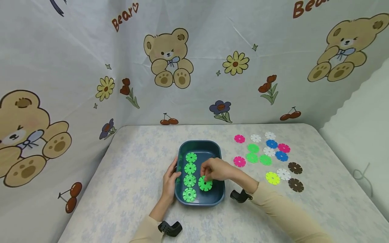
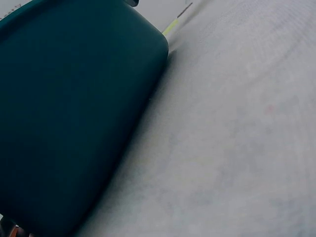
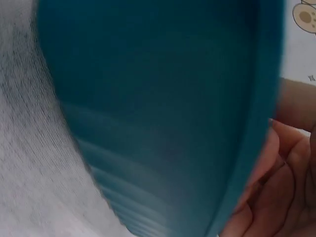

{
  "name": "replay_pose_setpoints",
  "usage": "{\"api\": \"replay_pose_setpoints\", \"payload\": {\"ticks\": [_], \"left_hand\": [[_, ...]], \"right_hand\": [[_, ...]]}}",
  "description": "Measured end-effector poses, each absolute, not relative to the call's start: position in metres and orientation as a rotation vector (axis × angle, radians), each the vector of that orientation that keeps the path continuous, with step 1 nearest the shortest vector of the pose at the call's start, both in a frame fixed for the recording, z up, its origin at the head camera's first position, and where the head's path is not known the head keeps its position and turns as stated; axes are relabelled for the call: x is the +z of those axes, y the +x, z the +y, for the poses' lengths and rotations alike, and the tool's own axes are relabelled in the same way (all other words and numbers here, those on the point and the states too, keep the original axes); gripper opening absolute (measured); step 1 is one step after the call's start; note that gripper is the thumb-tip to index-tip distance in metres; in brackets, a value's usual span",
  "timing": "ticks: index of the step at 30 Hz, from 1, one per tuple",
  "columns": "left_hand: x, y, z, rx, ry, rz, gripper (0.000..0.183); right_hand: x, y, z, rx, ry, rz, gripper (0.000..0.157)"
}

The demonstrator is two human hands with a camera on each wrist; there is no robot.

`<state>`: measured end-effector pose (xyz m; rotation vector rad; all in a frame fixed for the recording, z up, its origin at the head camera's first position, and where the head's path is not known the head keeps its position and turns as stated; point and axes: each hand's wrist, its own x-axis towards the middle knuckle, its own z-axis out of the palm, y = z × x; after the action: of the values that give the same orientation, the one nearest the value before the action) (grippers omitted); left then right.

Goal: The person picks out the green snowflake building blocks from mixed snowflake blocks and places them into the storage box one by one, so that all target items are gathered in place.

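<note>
A dark teal plastic tray (image 1: pixel 212 199) stands on the table. My left hand (image 1: pixel 168 182) grips its left wall, thumb over the rim and fingers outside. Inside, several green snowflake discs (image 1: pixel 189 181) lie in a column along the left side. Over the tray's right half, my right hand (image 1: pixel 217 168) pinches another green snowflake disc (image 1: pixel 205 185) between thumb and fingers. Whether that disc touches the tray floor, I cannot tell. The tray's outer wall (image 2: pixel 74 108) fills much of the left wrist view. In the right wrist view, curled fingers (image 3: pixel 276 192) show behind the rim; the disc is hidden.
Right of the tray, loose snowflake discs lie spread on the table (image 1: pixel 136 162): pink (image 1: pixel 239 161), white (image 1: pixel 284 174), green (image 1: pixel 265 160), blue (image 1: pixel 281 156), yellow (image 1: pixel 273 178) and brown (image 1: pixel 296 185). A bear-printed curtain (image 1: pixel 200 98) hangs behind the table.
</note>
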<state>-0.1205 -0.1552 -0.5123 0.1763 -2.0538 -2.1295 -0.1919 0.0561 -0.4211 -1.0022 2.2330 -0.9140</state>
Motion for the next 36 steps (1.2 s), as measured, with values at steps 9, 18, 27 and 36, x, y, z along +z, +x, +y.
{"api": "replay_pose_setpoints", "payload": {"ticks": [9, 18, 27, 36], "left_hand": [[-0.51, -0.117, -0.161, -2.103, 0.169, -2.057, 0.058], [-0.51, -0.118, -0.159, -2.107, 0.157, -2.057, 0.058], [-0.509, -0.118, -0.161, -2.106, 0.159, -2.063, 0.058], [-0.512, -0.118, -0.157, -2.118, 0.153, -2.06, 0.058]], "right_hand": [[-0.431, -0.186, 0.04, -0.804, -1.032, 2.163, 0.011], [-0.437, -0.186, 0.034, -0.699, -1.001, 2.154, 0.012], [-0.441, -0.181, 0.028, -0.541, -1.002, 2.249, 0.018], [-0.443, -0.18, 0.03, -0.453, -0.996, 2.314, 0.022]]}}
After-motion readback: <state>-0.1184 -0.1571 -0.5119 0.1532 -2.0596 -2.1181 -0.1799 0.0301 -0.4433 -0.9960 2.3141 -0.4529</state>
